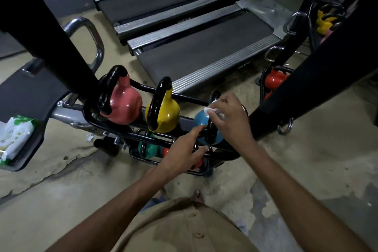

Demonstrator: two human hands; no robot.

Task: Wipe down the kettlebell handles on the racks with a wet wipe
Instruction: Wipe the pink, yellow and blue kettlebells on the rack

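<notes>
A black wire rack holds three kettlebells in its top row: pink, yellow and blue, each with a glossy black handle. My right hand pinches a white wet wipe against the upper part of the blue kettlebell's handle. My left hand reaches to the blue kettlebell's lower left side, its fingertips touching the bell near the handle's base. Lower rack tiers hold a green kettlebell and an orange one, mostly hidden.
A pack of wet wipes lies on a grey bench pad at left. Two treadmills stand behind the rack. Black frame posts cross at right and upper left. A second rack holds red and yellow kettlebells.
</notes>
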